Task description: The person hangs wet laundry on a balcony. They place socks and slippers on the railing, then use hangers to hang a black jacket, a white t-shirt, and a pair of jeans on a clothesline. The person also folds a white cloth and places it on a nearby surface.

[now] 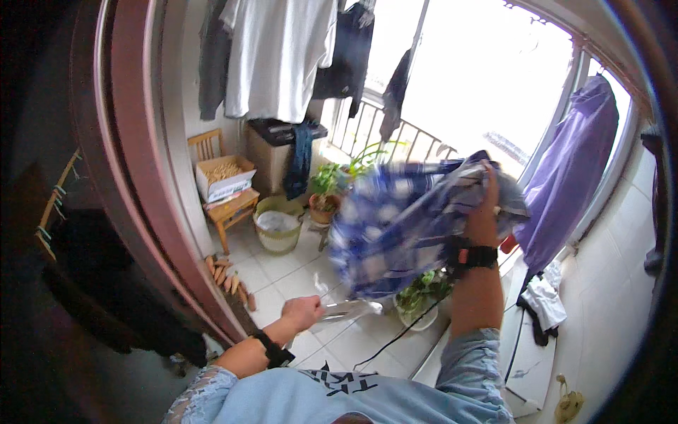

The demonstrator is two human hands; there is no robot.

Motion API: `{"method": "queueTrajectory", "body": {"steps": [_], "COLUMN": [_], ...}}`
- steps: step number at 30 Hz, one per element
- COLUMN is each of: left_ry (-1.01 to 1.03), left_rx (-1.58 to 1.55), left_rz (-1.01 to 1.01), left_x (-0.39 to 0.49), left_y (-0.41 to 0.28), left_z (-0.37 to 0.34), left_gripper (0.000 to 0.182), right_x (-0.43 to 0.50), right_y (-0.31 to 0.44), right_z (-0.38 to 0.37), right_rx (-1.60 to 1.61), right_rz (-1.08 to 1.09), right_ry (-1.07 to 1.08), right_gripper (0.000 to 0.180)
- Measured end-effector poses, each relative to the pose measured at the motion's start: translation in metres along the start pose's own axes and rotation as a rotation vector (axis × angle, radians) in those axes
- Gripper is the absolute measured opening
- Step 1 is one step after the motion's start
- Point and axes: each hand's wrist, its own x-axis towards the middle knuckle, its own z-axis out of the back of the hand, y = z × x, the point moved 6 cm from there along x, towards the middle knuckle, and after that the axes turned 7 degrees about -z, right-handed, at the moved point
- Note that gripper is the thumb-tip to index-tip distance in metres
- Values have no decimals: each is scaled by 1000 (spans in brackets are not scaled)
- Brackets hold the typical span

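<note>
My right hand (490, 188) is raised at centre right, gripping a blue and white checked cloth garment (392, 228) that hangs down and leftward, blurred by motion. Low at centre, my left hand (304, 312) is closed on a clear, shiny plastic-looking item (349, 311); its exact kind cannot be told. The two hands are apart. Both wrists wear black bands. A potted leafy plant (424, 297) stands on the tiled floor below the garment.
A white shirt (280, 58) and dark clothes hang at the upper left, a purple garment (572, 159) at the right. A carton (225, 177) sits on a wooden chair (233, 209) beside a green bucket (278, 238). A door frame (159, 175) rises at left; a black cable (397, 336) crosses the floor.
</note>
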Motion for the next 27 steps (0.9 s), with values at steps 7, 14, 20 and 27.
{"method": "queueTrajectory", "body": {"steps": [7,14,20,27], "left_ry": [196,235,16,-245], "left_rx": [-75,-167,-227,-216], "left_rz": [-53,85,175,361], "left_x": [-73,-166,-261,-451], "left_y": [48,96,98,114], "left_z": [-53,-63,-74,-19], "left_gripper": [31,28,28,27], "right_x": [-30,-133,-183,-220], "right_y": [60,112,72,48], "right_z": [-8,29,50,-44], "right_rx": [-53,-499,-674,-714], "right_rz": [55,233,123,72], "right_ry": [40,-180,-97,301], "right_gripper": [36,41,47,55]}}
